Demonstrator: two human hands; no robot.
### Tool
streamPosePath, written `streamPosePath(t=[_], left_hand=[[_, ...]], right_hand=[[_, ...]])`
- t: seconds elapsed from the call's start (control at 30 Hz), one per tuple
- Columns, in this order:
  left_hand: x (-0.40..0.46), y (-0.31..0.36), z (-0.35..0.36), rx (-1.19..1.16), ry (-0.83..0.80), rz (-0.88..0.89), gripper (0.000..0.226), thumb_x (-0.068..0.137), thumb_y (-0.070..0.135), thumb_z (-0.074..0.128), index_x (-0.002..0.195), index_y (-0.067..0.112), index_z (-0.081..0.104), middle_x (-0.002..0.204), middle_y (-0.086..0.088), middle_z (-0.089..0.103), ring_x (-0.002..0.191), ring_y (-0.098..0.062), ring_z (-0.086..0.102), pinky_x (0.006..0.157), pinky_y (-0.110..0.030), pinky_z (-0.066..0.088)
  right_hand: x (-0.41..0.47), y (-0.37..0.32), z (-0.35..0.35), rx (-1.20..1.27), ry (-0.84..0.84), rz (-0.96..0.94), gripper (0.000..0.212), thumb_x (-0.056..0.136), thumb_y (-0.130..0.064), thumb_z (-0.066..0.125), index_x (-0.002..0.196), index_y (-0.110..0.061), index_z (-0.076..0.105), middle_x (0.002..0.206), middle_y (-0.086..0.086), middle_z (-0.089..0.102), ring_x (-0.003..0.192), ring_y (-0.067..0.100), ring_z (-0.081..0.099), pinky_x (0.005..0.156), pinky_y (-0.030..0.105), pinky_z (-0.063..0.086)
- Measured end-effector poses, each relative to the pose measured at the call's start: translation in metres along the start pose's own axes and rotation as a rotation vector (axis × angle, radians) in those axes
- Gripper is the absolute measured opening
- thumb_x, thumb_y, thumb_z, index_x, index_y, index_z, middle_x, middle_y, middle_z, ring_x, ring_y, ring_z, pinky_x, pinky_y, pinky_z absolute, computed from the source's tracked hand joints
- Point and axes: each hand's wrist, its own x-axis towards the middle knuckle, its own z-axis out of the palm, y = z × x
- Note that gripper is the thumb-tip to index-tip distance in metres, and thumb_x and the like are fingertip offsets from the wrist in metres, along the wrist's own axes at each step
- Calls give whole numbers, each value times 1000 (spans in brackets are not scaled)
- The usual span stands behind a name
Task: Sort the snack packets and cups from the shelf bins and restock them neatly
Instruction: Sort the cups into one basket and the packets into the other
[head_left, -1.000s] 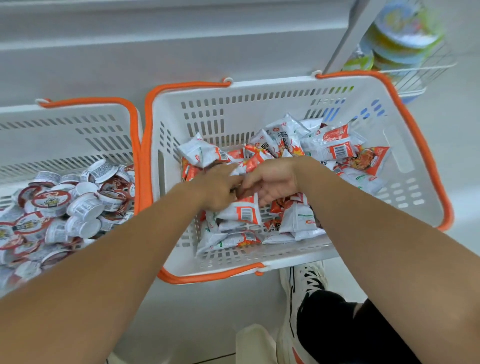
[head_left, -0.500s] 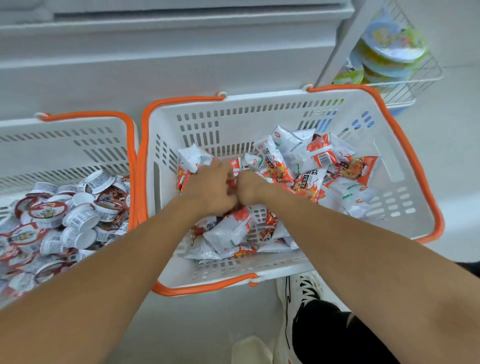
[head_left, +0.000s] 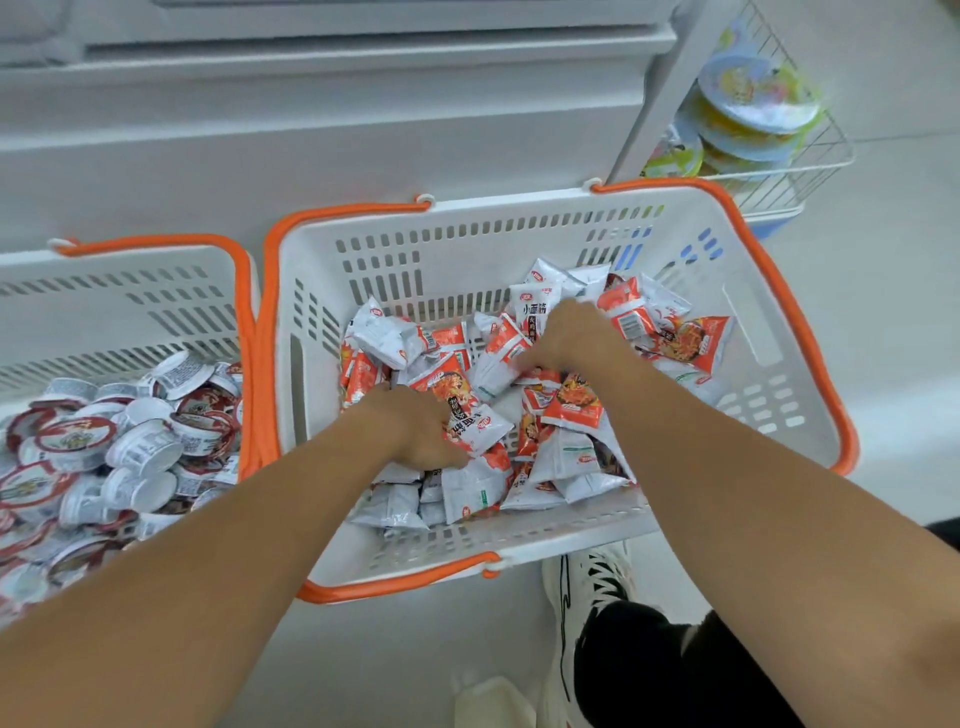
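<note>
White basket (head_left: 769, 364) of snack packets (head_left: 566, 452), left grip (head_left: 415, 426) clutching one, right grip (head_left: 571, 332) undeterminable.

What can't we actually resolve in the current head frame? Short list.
- Left hand: fingers buried among snack packets; it seems to grip a packet, how many unclear.
- Right hand: fingertips hidden in the pile; grasp cannot be told.
- Cup basket: cut off by the left edge; cup count unknown.
- Packet basket floor: covered by packets and forearms.
- Wire rack bowls: blurred, labels unreadable.
</note>
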Motion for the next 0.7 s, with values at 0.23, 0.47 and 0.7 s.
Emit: streamPosePath(t=[0.23,0.47,0.7], left_hand=[[8,-22,-8,-642,716,-62,20,96,25,50,102,11,62,109,-9,62,94,-27,61,81,-39,49],[19,-16,12,-206,381,62,53,104,43,33,156,36,21,167,1,-3,152,-28,8,121,-51,15],[16,-9,-6,49,191,-42,82,85,74,50,154,36,24,166,5,-9,150,-36,5,118,-56,17]], right_hand=[[-25,-54,66,360,-467,-208,70,88,-7,60,148,-4,23,117,11,52,102,24,52,71,29,45],[-28,-33,37,457,-578,-266,48,92,-4,58,138,-4,47,108,6,55,90,19,57,77,33,54],[-22,5,9,-332,-420,-64,84,77,-71,66,138,-16,53,138,9,52,135,34,42,112,46,36]])
